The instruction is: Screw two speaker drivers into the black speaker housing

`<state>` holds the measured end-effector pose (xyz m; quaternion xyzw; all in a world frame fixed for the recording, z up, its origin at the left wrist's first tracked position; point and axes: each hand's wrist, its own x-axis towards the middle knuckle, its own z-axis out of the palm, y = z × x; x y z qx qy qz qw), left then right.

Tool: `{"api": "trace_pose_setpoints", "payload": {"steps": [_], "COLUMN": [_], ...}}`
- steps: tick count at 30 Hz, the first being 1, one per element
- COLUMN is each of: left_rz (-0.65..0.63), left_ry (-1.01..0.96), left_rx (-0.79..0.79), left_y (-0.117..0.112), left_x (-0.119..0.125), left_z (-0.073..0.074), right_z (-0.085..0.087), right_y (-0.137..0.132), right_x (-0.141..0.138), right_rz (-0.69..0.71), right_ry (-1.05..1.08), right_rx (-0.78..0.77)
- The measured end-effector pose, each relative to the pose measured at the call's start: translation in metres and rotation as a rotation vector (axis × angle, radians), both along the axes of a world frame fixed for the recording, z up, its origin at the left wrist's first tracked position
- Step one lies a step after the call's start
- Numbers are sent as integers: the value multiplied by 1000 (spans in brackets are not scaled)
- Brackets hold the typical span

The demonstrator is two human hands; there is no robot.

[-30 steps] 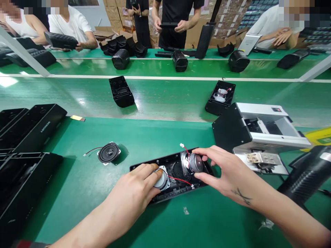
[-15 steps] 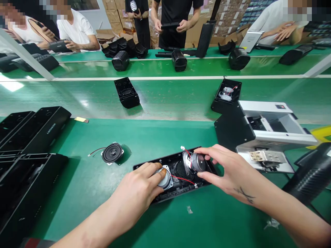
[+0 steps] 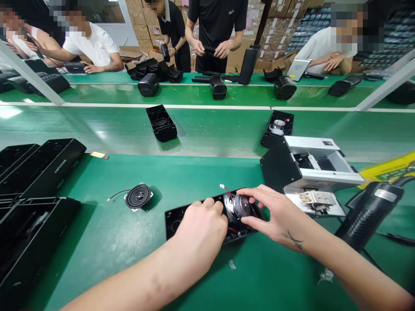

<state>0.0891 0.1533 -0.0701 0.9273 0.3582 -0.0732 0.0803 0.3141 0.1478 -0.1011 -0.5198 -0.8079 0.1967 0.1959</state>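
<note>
Spanning the near view, green worktop [image 3: 97,242]; glossy conveyor belt [image 3: 210,129] runs behind it. Long black speaker housings [image 3: 35,172] stacked at the left edge. Grey-and-black bench machine [image 3: 311,166] at right, a black handled tool [image 3: 366,214] lying just beside it.

Black speaker panel [image 3: 177,218] lies flat on the worktop at centre, inner side up, under both hands.

Left hand [image 3: 202,226]: palm down on the panel's middle, fingers curled. What sits beneath is hidden; cannot tell whether it grips anything.

Right hand [image 3: 275,216]: thumb and fingers closed around the silver magnet of a speaker driver [image 3: 240,205]. Driver sits tilted at the panel's right end, in or just over its opening.

Loose driver [image 3: 138,196] lies cone up on the worktop, left of the panel and apart from it, wire tail trailing left.

Red wire [image 3: 231,193] rises from the held driver and ends in a white connector [image 3: 222,186] just above the panel's far edge.
</note>
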Motion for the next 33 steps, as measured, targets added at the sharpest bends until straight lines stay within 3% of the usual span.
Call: {"api": "trace_pose_setpoints", "payload": {"steps": [5, 13, 19, 24, 33], "left_rz": [39, 303, 302, 282, 277], "left_ry": [-67, -341, -537, -642, -652], "left_rx": [11, 69, 97, 132, 107], "left_y": [3, -30, -46, -48, -46], "left_x": [-1, -46, -60, -62, -67], "left_z": [-11, -21, -35, -43, -48], "right_z": [-2, 0, 3, -2, -1], "right_y": [0, -1, 3, 8, 6], "right_x": [-1, -6, -23, -29, -30], "right_rz": [3, 108, 249, 204, 183], "right_ry": [-19, -117, -326, -367, -405], "right_rx": [25, 46, 59, 60, -15]}}
